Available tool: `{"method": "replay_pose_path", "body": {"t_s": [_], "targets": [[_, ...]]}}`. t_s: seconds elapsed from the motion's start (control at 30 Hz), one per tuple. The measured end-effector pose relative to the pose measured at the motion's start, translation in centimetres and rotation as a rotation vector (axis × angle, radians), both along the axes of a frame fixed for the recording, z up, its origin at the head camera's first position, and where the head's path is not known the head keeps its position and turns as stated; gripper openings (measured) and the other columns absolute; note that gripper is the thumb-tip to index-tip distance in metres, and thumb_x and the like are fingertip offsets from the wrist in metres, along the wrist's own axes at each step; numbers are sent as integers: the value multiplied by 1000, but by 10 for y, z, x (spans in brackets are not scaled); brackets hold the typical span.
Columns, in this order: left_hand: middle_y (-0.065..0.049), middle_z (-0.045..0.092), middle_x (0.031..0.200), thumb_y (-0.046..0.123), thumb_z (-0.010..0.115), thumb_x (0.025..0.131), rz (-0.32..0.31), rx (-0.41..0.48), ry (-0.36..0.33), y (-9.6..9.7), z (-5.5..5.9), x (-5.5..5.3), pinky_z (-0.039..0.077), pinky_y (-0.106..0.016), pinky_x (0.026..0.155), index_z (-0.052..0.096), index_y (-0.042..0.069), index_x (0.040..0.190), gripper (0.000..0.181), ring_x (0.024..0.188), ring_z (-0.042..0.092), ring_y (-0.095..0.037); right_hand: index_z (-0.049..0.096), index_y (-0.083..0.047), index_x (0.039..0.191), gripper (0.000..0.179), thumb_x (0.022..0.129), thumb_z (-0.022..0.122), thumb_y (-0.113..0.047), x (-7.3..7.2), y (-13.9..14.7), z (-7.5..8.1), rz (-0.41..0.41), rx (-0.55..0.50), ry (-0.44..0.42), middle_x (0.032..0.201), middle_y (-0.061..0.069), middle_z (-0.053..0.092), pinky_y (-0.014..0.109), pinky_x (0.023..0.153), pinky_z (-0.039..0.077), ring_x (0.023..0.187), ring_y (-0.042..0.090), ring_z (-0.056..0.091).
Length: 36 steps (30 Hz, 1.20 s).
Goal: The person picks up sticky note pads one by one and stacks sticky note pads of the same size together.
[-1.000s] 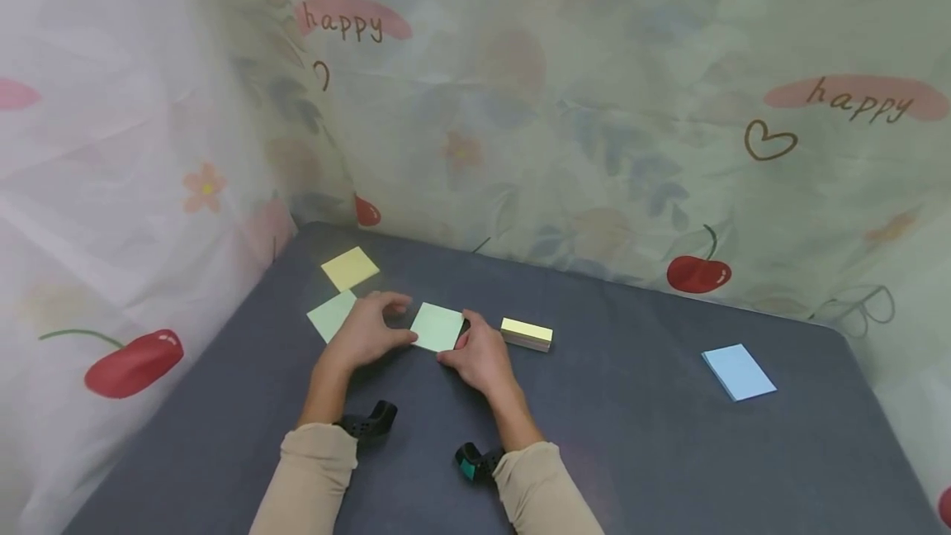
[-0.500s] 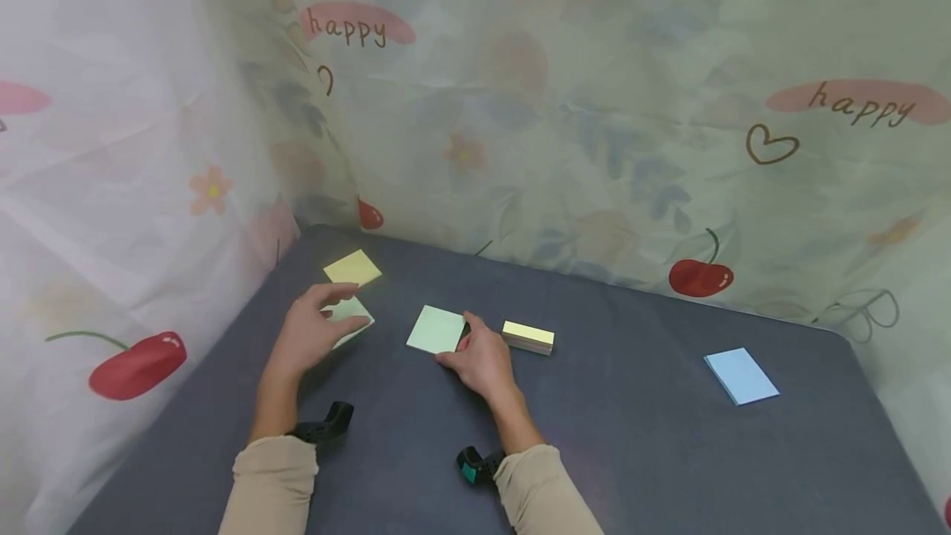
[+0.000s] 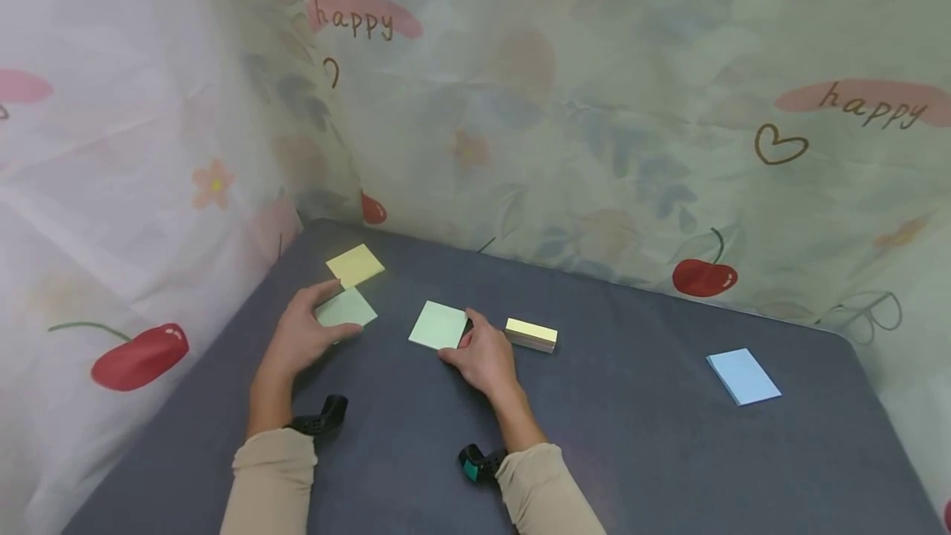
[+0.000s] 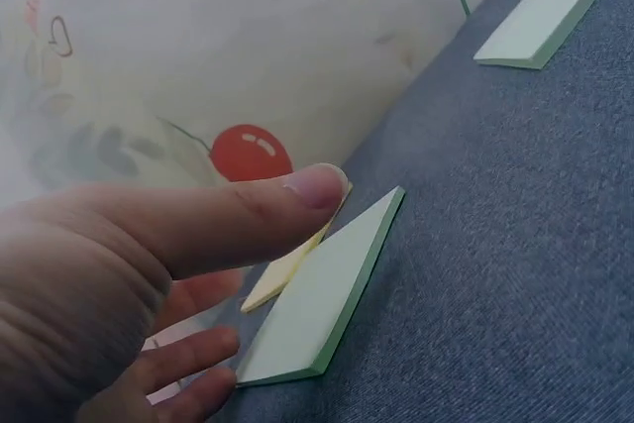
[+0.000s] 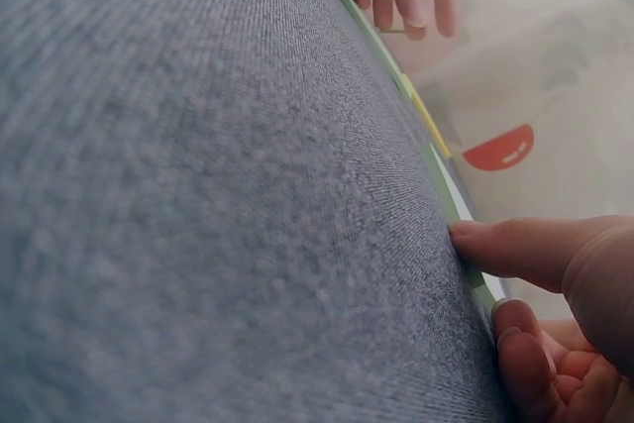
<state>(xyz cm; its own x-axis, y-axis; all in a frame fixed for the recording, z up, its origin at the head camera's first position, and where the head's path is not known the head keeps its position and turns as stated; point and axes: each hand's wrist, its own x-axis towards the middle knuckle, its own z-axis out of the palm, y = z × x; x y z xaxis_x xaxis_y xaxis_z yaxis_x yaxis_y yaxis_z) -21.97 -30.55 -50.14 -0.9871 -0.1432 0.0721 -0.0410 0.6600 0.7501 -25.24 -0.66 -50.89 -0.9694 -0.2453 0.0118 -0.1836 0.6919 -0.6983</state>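
Note:
Two pale green sticky note pads lie on the dark grey cloth. Around the left green pad (image 3: 347,310) my left hand (image 3: 300,335) is spread, its thumb and fingers apart at opposite sides. In the left wrist view its straight thumb (image 4: 248,220) passes above that pad. My right hand (image 3: 484,360) holds the middle green pad (image 3: 435,325) by its right side, thumb at the near edge and index finger at the far corner. The right wrist view shows the thumb (image 5: 515,247) against the pad's green edge.
Behind the left green pad, a yellow sticky note pad (image 3: 356,266) touches its corner. A small block of yellow-topped notes (image 3: 531,334) sits just right of my right hand. Farther right lies a blue pad (image 3: 744,376). Printed curtains (image 3: 594,147) stand along the table's back and left.
My left hand has left the middle green pad and moved left to the other green pad, its fingers now wider apart. The right hand stays at the middle pad.

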Motion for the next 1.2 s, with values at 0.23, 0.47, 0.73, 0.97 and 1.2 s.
{"method": "replay_pose_path", "body": {"t_s": [0.23, 0.47, 0.73, 0.97, 1.2], "targets": [[-24, 48, 151, 35, 88, 80, 15, -71, -25, -4, 0, 3, 31, -61, 104, 46, 7, 152, 89, 134, 38, -48, 48, -2, 149, 84, 81, 86, -32, -1, 1, 0, 1, -1, 0, 74, -3, 64, 29, 63, 44, 59, 9, 51], [-27, 50, 150, 33, 89, 78, -34, -163, -31, -9, -3, 3, 20, -62, 112, 44, 0, 151, 92, 134, 42, -49, 49, -2, 148, 83, 80, 86, -31, 0, 0, 0, -1, -2, 16, 74, -2, 64, 29, 62, 43, 58, 10, 51], [-30, 58, 139, 30, 87, 80, -40, -183, -21, -7, -3, 1, 21, -59, 109, 43, 0, 151, 89, 122, 50, -44, 48, -3, 150, 84, 81, 86, -32, -1, 0, 0, -6, 6, 4, 73, -3, 64, 30, 63, 44, 59, 9, 50], [-27, 59, 137, 28, 87, 79, -39, -192, -14, -6, -5, -1, 22, -58, 106, 43, 3, 152, 88, 121, 49, -42, 48, -3, 150, 84, 81, 86, -32, 0, 0, 0, -4, -1, 3, 74, -3, 64, 30, 63, 44, 59, 9, 50], [-27, 44, 144, 25, 86, 80, -32, -132, -53, -1, -1, 1, 33, -54, 96, 42, 9, 154, 88, 125, 39, -41, 48, -3, 150, 84, 81, 86, -32, -1, 0, 0, -3, 3, 4, 73, -4, 63, 30, 65, 44, 59, 9, 50]]}}
